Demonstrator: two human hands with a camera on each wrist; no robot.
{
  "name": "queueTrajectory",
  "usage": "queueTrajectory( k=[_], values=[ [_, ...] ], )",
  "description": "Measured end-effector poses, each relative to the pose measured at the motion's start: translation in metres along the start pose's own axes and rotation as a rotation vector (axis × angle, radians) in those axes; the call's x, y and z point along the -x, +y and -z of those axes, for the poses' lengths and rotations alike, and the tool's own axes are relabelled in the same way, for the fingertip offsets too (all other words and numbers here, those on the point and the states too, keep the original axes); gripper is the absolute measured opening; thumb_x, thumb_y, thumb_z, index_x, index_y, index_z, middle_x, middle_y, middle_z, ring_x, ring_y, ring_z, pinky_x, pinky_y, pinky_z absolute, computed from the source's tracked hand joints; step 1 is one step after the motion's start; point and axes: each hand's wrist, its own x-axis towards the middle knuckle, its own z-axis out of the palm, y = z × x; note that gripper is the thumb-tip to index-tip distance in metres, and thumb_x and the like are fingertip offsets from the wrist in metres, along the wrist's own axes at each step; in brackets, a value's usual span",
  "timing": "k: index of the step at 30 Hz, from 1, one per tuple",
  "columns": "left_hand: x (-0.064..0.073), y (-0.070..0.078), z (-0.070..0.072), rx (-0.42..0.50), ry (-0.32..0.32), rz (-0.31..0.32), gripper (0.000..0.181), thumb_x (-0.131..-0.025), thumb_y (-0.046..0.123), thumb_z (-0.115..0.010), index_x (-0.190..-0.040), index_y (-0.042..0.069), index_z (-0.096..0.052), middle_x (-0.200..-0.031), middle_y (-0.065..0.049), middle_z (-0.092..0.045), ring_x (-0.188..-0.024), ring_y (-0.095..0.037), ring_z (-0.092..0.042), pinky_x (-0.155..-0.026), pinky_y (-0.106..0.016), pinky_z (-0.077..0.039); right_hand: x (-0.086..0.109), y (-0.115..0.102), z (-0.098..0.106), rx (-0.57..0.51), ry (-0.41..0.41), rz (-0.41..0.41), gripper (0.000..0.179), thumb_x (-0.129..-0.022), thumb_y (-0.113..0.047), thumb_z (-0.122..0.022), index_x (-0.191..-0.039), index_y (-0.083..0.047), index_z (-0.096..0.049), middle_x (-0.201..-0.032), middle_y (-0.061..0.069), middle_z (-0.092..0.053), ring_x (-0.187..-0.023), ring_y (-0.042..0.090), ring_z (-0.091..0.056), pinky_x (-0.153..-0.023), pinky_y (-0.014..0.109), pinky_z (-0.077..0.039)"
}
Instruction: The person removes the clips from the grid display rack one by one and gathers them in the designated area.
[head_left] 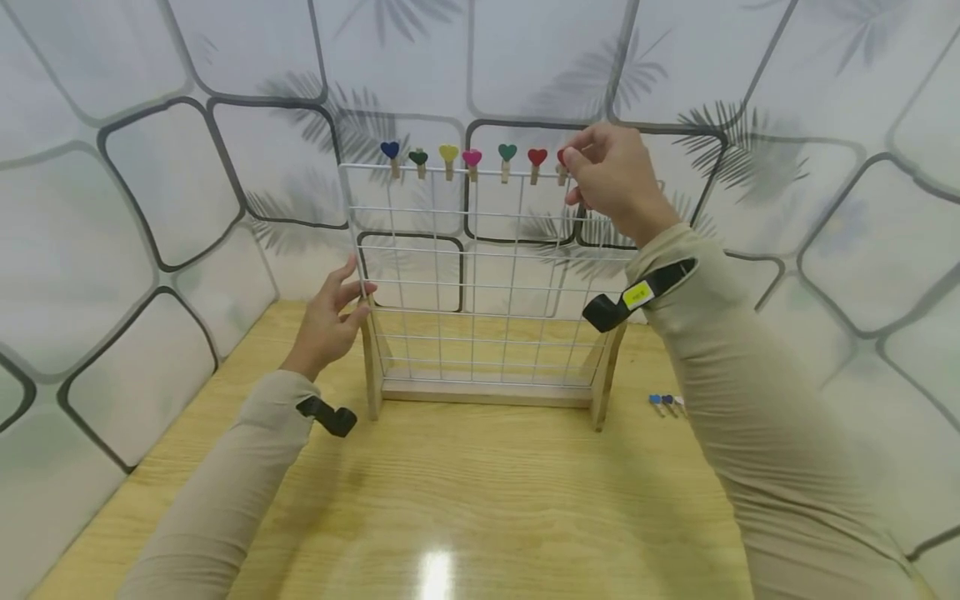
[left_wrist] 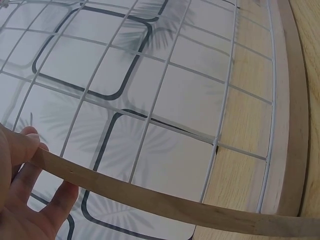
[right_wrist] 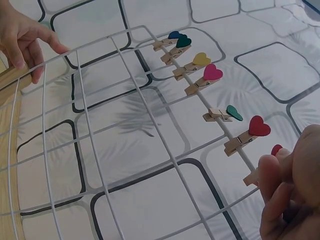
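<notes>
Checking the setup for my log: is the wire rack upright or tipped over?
Upright: the wire rack stands on its wooden supports on the table, with heart clips along its top edge.

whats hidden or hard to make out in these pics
Head view: red heart-topped wooden clothespin at the right end, partly behind right hand.
Head view: number of loose heart-topped clothespins; beige right sleeve may hide some.
Right wrist view: white wire grid, right end cut off by bottom edge.
</notes>
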Motion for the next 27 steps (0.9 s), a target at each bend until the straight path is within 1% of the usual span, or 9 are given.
queueTrajectory(
  k=[3,8,14,27],
  values=[
    [-0.0003,-0.0003,0.0001,0.0,0.002,-0.003,0.07,-0.096,-0.008,-0.052,-0.155,0.009,-0.018,-0.131,-0.026,-0.054,-0.134,-0.035,-0.04,-0.101,-0.055,-0.038,-0.0007,-0.0005,-0.002,0.006,0.023,-0.002,0.013,-0.1,-0.017,-0.053,-0.108,-0.008,-0.058,-0.105,0.007,-0.063,-0.058,0.014,-0.06,-0.051,0.021,-0.047],
    [-0.0001,0.002,0.0,-0.006,0.003,-0.006,0.07,-0.096,-0.006,-0.052,-0.155,0.008,-0.018,-0.131,-0.026,-0.054,-0.134,-0.035,-0.039,-0.101,-0.056,-0.038,-0.0015,0.0004,-0.0045,0.025,0.054,0.01,0.013,-0.1,-0.018,-0.053,-0.106,-0.008,-0.059,-0.104,0.005,-0.062,-0.059,0.014,-0.061,-0.054,0.023,-0.048],
    [0.0002,0.0023,0.0,-0.008,0.003,-0.003,0.069,-0.096,-0.007,-0.052,-0.154,0.007,-0.018,-0.131,-0.026,-0.054,-0.134,-0.035,-0.04,-0.101,-0.056,-0.039,-0.0017,0.0015,-0.0057,0.044,0.069,0.023,0.014,-0.1,-0.021,-0.053,-0.106,-0.01,-0.059,-0.101,0.002,-0.062,-0.064,0.014,-0.063,-0.053,0.023,-0.045],
    [-0.0011,-0.0038,-0.0005,-0.006,0.009,0.002,0.067,-0.096,-0.006,-0.051,-0.154,0.004,-0.019,-0.131,-0.025,-0.054,-0.135,-0.034,-0.039,-0.1,-0.057,-0.039,-0.0022,0.0032,-0.0084,-0.043,0.081,-0.003,0.007,-0.1,-0.019,-0.053,-0.097,-0.014,-0.055,-0.101,0.002,-0.058,-0.069,0.016,-0.063,-0.059,0.025,-0.048]
  ],
)
